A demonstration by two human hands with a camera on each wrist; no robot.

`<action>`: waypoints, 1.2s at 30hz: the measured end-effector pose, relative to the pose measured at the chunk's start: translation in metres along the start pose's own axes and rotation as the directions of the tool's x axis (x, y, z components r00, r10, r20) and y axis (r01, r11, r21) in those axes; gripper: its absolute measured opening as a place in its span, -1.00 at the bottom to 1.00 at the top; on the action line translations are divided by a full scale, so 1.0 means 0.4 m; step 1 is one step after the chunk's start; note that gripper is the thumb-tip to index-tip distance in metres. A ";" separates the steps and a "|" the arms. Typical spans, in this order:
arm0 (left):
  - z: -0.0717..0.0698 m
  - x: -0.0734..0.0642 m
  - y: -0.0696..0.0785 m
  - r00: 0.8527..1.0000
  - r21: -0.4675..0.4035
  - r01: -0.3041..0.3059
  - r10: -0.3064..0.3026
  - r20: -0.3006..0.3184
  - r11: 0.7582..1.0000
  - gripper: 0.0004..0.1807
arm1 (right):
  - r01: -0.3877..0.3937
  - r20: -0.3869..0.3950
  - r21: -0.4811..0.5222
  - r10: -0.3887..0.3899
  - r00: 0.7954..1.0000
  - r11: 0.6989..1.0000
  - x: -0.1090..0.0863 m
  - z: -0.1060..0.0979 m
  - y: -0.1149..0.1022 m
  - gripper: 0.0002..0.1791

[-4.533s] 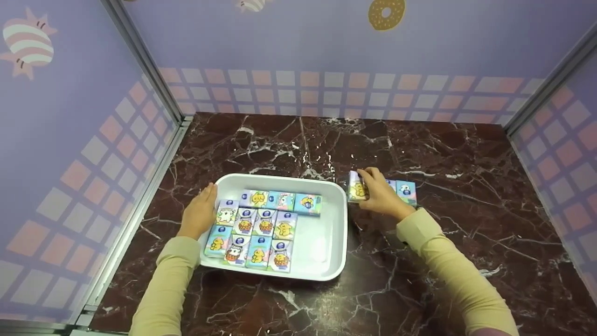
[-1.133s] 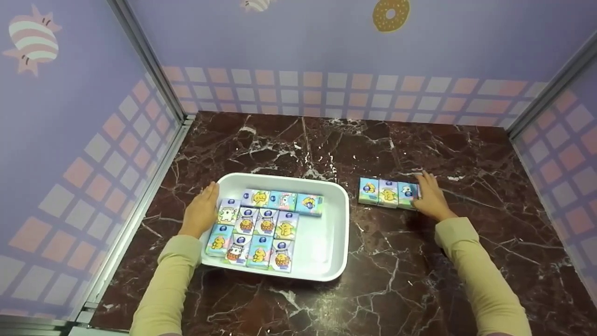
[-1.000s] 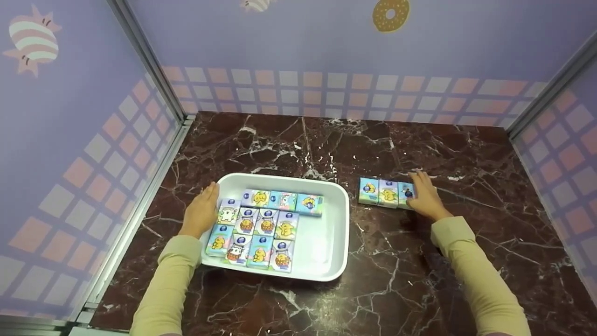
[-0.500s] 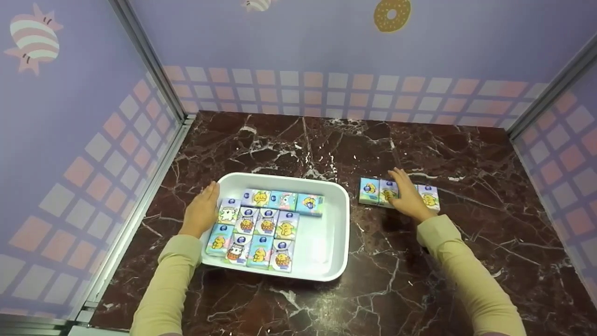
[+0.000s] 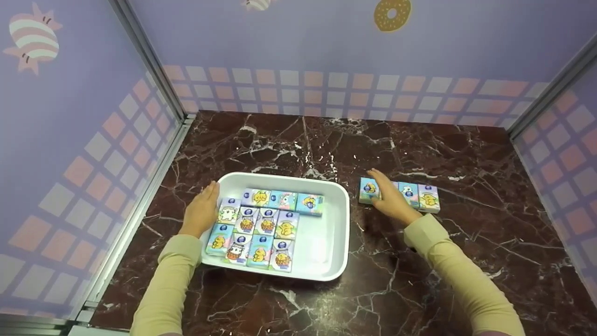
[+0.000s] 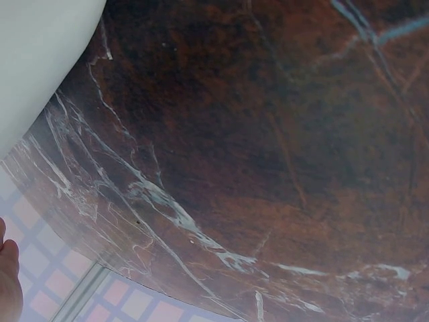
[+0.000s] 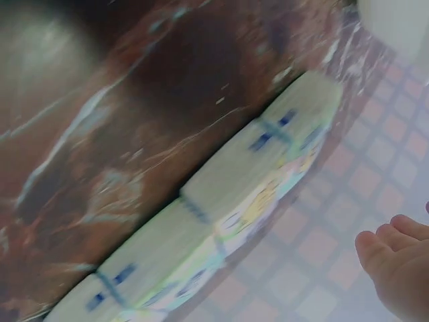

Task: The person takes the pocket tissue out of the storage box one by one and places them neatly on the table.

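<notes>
A white tray (image 5: 346, 233) holds several small cartoon-printed pocket tissue packs (image 5: 285, 226) laid flat in rows. My left hand (image 5: 200, 212) lies along the tray's left rim with straight fingers; in the left wrist view only its fingertips show at the lower left edge. To the right of the tray, several more packs stand side by side in a short row on the table. My right hand (image 5: 392, 198) is over the row's left part, hiding most of one pack, its fingers and thumb spread by the leftmost pack (image 5: 369, 186). The right wrist view shows these fingers (image 7: 402, 258) loose, apart from the row's sides (image 7: 234, 161).
The dark red marbled tabletop (image 5: 280, 140) runs back to a lilac wall (image 5: 289, 42) with a tiled print. Side walls stand at left and right, with metal corner posts (image 5: 149, 56). The tray floor's right part (image 5: 315, 242) is bare.
Earlier my right hand gripped a pack beside the tray; later it was at the row's right end. Since then it has slid leftward over the row. My left hand has stayed at the rim.
</notes>
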State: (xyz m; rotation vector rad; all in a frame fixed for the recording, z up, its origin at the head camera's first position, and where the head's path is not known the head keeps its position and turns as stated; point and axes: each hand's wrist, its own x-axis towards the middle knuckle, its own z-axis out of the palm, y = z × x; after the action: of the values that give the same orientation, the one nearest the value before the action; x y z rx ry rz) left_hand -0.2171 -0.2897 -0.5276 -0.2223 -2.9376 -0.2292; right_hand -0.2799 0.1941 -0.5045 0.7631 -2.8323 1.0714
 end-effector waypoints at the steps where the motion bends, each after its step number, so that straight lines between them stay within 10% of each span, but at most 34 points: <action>1: 0.000 0.000 0.000 1.000 0.000 0.000 0.000 0.000 1.000 -0.41 | 0.015 -0.001 -0.003 -0.015 1.000 1.000 0.000 0.004 -0.008 -0.24; 24: 0.004 0.003 -0.001 1.000 -0.006 0.019 -0.019 0.006 1.000 -0.41 | 0.235 0.109 -0.046 -0.229 0.967 0.971 0.039 0.096 -0.142 -0.35; 36: 0.000 0.000 0.002 0.999 -0.005 -0.014 0.014 -0.034 1.000 -0.44 | 0.233 0.265 -0.085 -0.203 0.943 0.969 0.070 0.141 -0.173 -0.33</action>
State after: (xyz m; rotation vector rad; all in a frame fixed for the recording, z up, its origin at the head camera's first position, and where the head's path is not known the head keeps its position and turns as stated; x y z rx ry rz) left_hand -0.2172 -0.2890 -0.5275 -0.2378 -2.9010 -0.2365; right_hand -0.2651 0.1019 -0.4995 1.2518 -2.8857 0.8228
